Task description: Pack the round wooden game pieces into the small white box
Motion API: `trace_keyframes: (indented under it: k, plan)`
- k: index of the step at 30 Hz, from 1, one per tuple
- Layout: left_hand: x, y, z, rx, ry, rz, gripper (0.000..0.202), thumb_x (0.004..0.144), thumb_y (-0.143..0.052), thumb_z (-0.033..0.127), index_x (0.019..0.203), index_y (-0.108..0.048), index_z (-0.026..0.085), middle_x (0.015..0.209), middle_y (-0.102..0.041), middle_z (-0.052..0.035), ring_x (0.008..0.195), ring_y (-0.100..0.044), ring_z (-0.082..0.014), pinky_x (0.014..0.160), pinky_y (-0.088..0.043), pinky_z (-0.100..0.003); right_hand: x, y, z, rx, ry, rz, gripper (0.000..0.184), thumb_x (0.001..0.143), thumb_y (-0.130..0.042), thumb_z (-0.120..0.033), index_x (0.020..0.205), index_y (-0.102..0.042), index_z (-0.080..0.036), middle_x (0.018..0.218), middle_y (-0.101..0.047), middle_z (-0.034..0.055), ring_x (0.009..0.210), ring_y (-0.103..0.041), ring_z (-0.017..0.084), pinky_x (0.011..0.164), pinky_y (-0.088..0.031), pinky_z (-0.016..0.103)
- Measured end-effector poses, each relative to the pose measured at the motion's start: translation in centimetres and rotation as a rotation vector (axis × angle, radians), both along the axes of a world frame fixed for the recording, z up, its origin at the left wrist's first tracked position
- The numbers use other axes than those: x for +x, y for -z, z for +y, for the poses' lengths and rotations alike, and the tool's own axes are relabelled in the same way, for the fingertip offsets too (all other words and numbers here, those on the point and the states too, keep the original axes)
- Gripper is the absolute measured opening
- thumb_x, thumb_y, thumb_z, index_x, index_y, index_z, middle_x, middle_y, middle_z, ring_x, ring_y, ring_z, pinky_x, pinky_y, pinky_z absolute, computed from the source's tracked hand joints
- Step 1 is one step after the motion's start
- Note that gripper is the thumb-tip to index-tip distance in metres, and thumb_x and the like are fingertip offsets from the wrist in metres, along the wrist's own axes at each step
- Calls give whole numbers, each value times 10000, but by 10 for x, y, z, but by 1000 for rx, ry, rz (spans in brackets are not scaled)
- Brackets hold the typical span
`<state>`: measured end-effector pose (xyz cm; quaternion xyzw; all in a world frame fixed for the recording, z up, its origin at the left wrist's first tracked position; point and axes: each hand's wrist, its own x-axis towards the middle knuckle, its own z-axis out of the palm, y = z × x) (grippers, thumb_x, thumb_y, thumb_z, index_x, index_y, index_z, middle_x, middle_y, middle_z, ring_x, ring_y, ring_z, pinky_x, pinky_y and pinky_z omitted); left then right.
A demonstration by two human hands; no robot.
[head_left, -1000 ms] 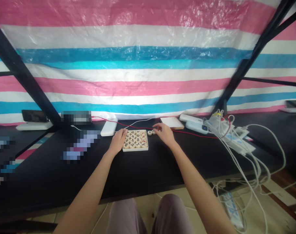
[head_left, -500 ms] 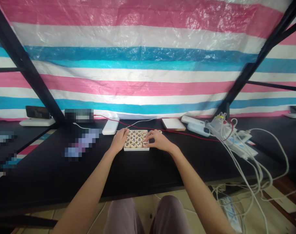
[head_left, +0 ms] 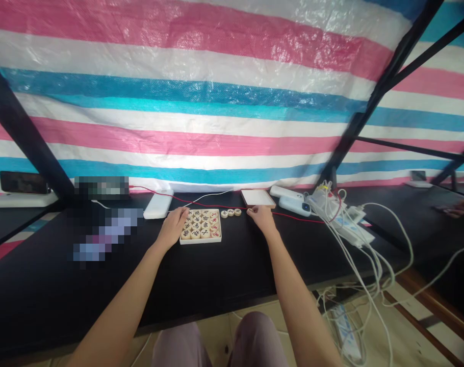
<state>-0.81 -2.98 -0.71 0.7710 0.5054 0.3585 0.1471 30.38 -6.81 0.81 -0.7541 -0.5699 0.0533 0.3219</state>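
A pale wooden tray (head_left: 200,240) on the black table (head_left: 216,270) holds several round game pieces with black and red characters. My left hand (head_left: 174,226) rests curled against the tray's left edge. Three loose round pieces (head_left: 231,212) lie in a row on the table just right of the tray's far corner. My right hand (head_left: 259,214) sits right of that row, fingers curled down at the table; whether it holds a piece is hidden.
A white power bank (head_left: 157,204) lies behind the tray. A flat wooden lid (head_left: 258,198), two white devices (head_left: 293,205) and a tangle of white cables with power strips (head_left: 342,224) fill the right. A red wire (head_left: 201,200) runs along the back. Black frame bars slant on both sides.
My right hand has moved from the tray's right side out to the table on the right, and three loose pieces now lie in a row there. The left hand stays at the tray.
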Motion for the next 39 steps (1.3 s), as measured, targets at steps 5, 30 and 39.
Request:
trace_keyframes:
  k: [5, 30, 39]
  plan:
    - [1, -1, -2, -5, -8, 6, 454, 894, -233, 492, 1037, -546, 196, 1074, -600, -74, 1012, -514, -238, 909, -378, -391, -11, 3, 4, 40, -49, -28, 209, 812, -513, -274, 842, -682, -154, 793, -672, 107, 783, -611, 207, 711, -426, 286]
    - [3, -2, -6, -16, -19, -28, 431, 905, -252, 469, 1066, -535, 186, 1073, -601, -73, 1011, -525, -224, 893, -395, -371, -95, -20, -29, 157, -825, -234, 312, 753, -635, -426, 1059, -640, -361, 1104, -502, 33, 951, -415, 207, 845, -326, 360]
    - [3, -3, -5, -3, -10, -9, 416, 900, -271, 456, 1073, -535, 186, 1085, -601, -73, 1030, -518, -228, 908, -389, -379, -92, -20, -24, 108, -892, -238, 255, 776, -627, -361, 1028, -659, -358, 1058, -512, 25, 904, -408, 188, 833, -331, 330]
